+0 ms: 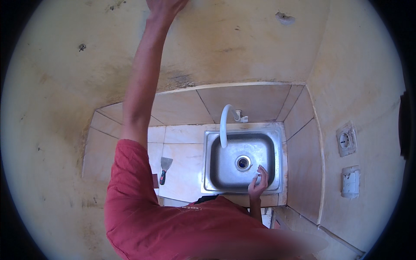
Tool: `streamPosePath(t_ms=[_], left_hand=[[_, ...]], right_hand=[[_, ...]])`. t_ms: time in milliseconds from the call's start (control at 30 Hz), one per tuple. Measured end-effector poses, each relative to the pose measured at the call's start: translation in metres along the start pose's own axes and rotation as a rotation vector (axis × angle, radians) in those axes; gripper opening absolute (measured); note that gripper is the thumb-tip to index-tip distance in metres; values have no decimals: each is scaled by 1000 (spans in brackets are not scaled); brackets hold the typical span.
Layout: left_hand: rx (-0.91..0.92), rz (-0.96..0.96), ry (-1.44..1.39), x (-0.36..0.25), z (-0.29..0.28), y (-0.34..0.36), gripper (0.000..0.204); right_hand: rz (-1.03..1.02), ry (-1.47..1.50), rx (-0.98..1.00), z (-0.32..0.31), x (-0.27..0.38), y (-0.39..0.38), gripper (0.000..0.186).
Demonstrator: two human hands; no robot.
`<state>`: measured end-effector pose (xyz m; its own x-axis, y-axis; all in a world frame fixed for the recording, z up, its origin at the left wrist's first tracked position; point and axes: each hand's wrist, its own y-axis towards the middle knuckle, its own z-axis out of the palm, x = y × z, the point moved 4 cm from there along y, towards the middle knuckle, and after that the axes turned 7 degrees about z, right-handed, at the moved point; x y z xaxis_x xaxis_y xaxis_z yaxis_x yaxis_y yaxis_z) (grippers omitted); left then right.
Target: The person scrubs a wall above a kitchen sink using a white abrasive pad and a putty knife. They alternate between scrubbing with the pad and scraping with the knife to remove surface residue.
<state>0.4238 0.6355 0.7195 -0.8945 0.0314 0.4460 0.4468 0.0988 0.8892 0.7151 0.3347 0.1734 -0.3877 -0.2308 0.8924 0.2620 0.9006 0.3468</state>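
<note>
My left arm stretches up along the stained wall [208, 47]. Only part of my left hand [167, 5] shows at the upper edge; its fingers are cut off, so what they do is hidden. Over the near right part of the metal sink [207, 164], my right hand [258, 184] has its fingers curled. Something small and whitish seems to sit between them, too small to name. A white curved faucet [224, 125] arches over the sink from the tiled backsplash. Left of the sink, a scraper [165, 169] with a wide metal blade and a black-and-red handle lies on the tiled counter [184, 160].
On the right wall are a power socket [346, 141] and a white box-shaped fitting [350, 182] below it. The backsplash tiles [182, 106] end in a raised edge. A hole [284, 18] and dark marks pit the wall. A reddish piece [155, 180] lies near the scraper.
</note>
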Motion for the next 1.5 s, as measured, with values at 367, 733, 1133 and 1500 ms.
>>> streamPosePath(t_ms=[367, 733, 1133, 1500], left_hand=[[284, 221, -136, 23, -13, -78, 84], [-134, 152, -148, 51, -21, -52, 61], [68, 171, -172, -6, -39, -75, 78], [119, 74, -228, -37, -24, -112, 74]], right_hand=[[2, 50, -13, 12, -7, 2, 32], [32, 31, -9, 7, -15, -1, 34], [37, 9, 44, 12, -26, -9, 28], [64, 39, 59, 14, -12, -8, 28]])
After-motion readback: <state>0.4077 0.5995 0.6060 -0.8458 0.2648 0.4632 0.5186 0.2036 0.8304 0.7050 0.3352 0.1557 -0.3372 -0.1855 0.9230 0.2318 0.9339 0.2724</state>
